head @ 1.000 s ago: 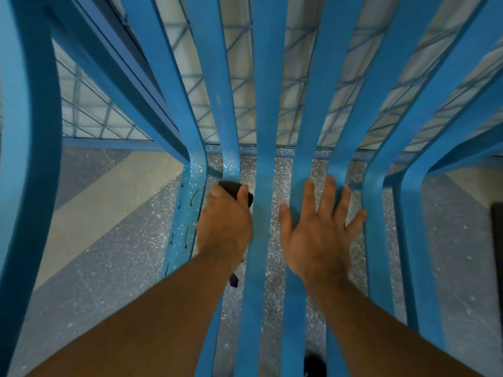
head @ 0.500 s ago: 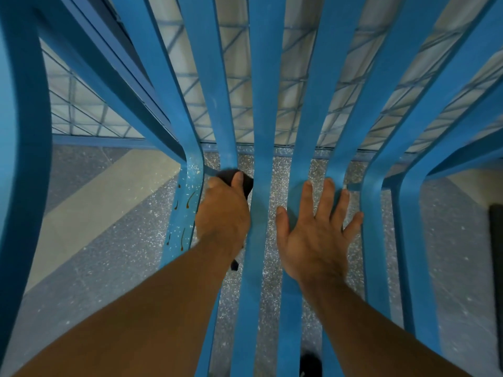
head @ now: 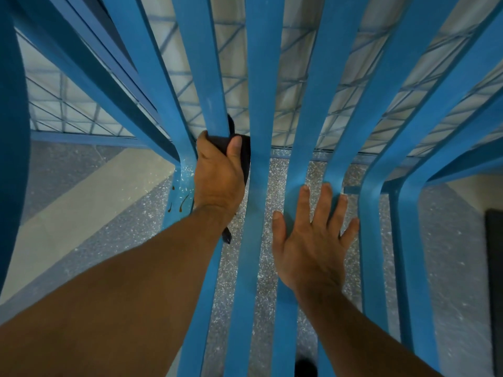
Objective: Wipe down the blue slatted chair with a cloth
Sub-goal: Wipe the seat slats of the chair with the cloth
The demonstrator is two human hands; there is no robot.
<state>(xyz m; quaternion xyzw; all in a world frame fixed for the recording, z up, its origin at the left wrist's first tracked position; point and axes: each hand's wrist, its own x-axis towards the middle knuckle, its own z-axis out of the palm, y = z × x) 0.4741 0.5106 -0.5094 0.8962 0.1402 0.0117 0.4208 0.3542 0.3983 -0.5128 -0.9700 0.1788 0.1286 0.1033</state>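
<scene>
The blue slatted chair point(head: 260, 77) fills the view, its slats running from the seat up into the backrest. My left hand point(head: 219, 175) grips a dark cloth point(head: 243, 153) wrapped round a slat just above the bend between seat and back. A tail of the cloth hangs below my wrist. My right hand point(head: 313, 238) lies flat with fingers spread across two seat slats right of centre. Brown drip stains point(head: 179, 205) mark the slat left of my left hand.
Speckled grey floor point(head: 449, 268) with a pale diagonal band point(head: 81, 213) shows between the slats. A blue wire mesh panel point(head: 81, 115) stands behind the chair. A dark object point(head: 494, 281) sits at the right edge.
My left hand with the cloth has slid up the slat from the seat bend toward the backrest. My right hand stays flat on the seat slats.
</scene>
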